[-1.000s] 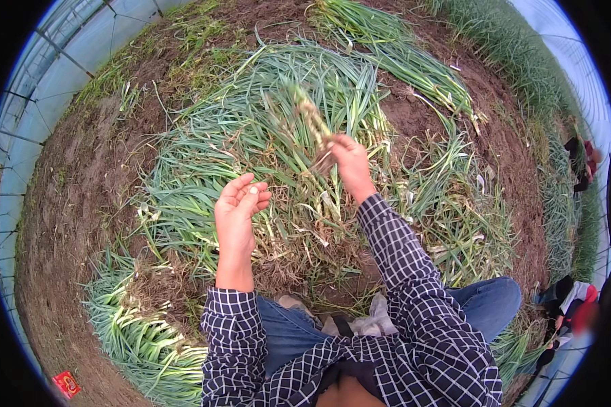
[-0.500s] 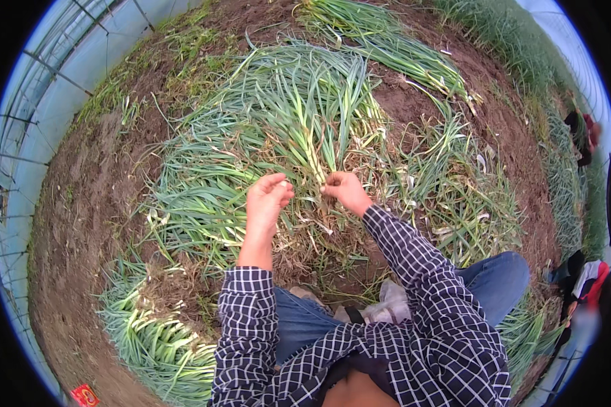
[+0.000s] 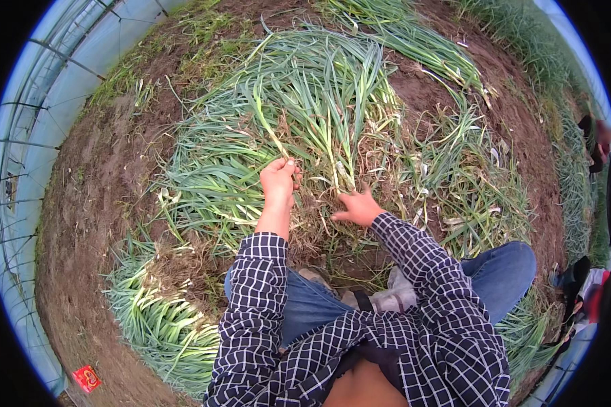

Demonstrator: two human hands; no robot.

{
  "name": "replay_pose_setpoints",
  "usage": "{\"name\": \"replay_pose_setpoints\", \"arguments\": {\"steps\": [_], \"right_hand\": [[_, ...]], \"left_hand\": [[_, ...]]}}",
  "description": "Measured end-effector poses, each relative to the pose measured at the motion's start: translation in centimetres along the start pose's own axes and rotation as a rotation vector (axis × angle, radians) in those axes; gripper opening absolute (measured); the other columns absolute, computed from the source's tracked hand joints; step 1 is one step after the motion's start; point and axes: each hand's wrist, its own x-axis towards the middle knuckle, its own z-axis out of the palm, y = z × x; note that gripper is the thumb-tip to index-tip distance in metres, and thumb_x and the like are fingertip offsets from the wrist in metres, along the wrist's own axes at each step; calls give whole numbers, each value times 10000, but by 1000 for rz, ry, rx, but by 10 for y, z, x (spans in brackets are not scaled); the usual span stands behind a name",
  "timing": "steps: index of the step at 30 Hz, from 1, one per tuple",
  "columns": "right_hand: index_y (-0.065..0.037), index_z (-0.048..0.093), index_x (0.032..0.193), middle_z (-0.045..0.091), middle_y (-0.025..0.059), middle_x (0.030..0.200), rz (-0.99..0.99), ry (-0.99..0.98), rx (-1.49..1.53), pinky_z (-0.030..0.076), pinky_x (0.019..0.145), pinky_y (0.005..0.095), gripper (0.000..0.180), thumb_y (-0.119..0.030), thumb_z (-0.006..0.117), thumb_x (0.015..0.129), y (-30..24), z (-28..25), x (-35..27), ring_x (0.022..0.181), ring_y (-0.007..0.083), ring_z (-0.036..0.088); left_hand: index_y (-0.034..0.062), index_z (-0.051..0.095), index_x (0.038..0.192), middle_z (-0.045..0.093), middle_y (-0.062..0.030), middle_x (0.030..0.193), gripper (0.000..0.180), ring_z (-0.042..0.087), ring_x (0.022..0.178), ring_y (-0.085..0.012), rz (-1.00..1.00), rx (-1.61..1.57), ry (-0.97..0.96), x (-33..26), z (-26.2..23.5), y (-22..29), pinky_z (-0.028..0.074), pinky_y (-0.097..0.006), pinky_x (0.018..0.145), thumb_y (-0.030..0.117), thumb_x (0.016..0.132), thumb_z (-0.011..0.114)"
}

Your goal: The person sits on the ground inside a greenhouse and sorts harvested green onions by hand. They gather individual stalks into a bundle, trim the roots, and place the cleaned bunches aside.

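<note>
My left hand (image 3: 280,182) is closed round the lower end of a single green onion (image 3: 270,129), whose leaves point away from me. To its right, my right hand (image 3: 360,207) has its fingers apart and holds nothing. Its fingertips are just below the pale root ends of a few green onions (image 3: 343,166) lying on the big heap. That heap of green onions (image 3: 312,74) spreads in front of both hands, leaves fanned to the far side. Tangled roots and dry leaves (image 3: 312,217) lie under my hands.
A bundle of green onions (image 3: 173,332) with pale stems lies at lower left; another bundle (image 3: 414,47) lies at the far right. Loose stripped leaves (image 3: 482,197) cover the ground on the right. A red packet (image 3: 86,378) is on the soil. Plastic greenhouse walls (image 3: 54,88) curve around.
My left hand, without an onion before, now grips one green onion. My right hand has let go of the stem ends it pinched, and its fingers have spread. The view has shifted slightly.
</note>
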Motion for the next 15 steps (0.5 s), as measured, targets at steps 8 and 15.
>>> {"name": "replay_pose_setpoints", "arguments": {"steps": [8,15], "right_hand": [[-31,588,804,619,128,872,-131,413,-125,462,720,416,190,-212,605,747,-73,-131,5,862,311,578],[-30,581,831,596,101,783,-1008,252,-182,484,670,389,243,-225,623,692,-250,-219,-111,785,274,584]], "left_hand": [[0,535,963,615,-72,806,160,603,694,-159,-239,-68,-300,-26,15,-7,464,-277,581,100,894,431],[20,505,1014,607,-88,889,178,613,790,-191,-234,-67,-300,-31,23,7,487,-307,637,121,924,389]]}}
